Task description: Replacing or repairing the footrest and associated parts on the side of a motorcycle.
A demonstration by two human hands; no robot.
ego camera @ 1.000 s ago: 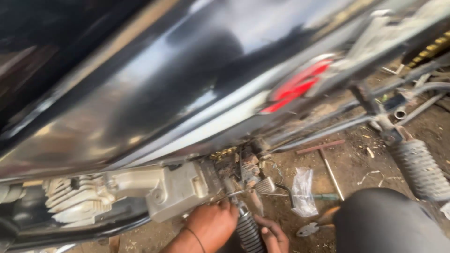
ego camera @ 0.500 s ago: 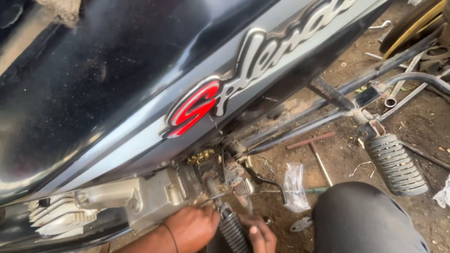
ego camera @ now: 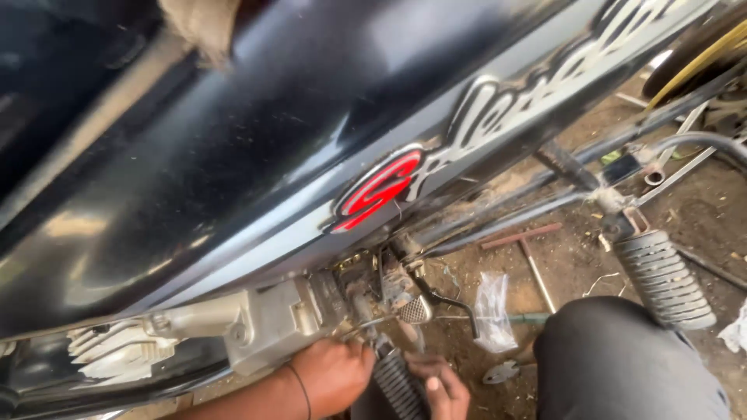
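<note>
I look down past a motorcycle's glossy black fuel tank (ego camera: 257,148) onto its grey engine casing (ego camera: 264,323). My left hand (ego camera: 331,373), a thin dark band on its wrist, presses against the casing's rear lower part, fingers curled; what it grips is hidden. My right hand (ego camera: 440,385) sits just right of a ribbed black footrest (ego camera: 397,381) that stands between both hands, its fingers bent beside the rubber. Just above the hands is a small checkered brake pedal (ego camera: 416,309) on a curved dark lever. My knee in dark grey trousers (ego camera: 622,362) fills the lower right.
A second ribbed footpeg (ego camera: 661,276) hangs from frame tubes (ego camera: 545,206) at right. A crumpled clear plastic bag (ego camera: 494,311), a thin rusty rod (ego camera: 537,272) and a small metal tool (ego camera: 502,373) lie on the dirt ground. Cooling fins (ego camera: 109,350) show at lower left.
The view has swung so the tank's red emblem slid from right to the middle. Both hands stay low at the footrest and casing, shifted slightly right in the picture.
</note>
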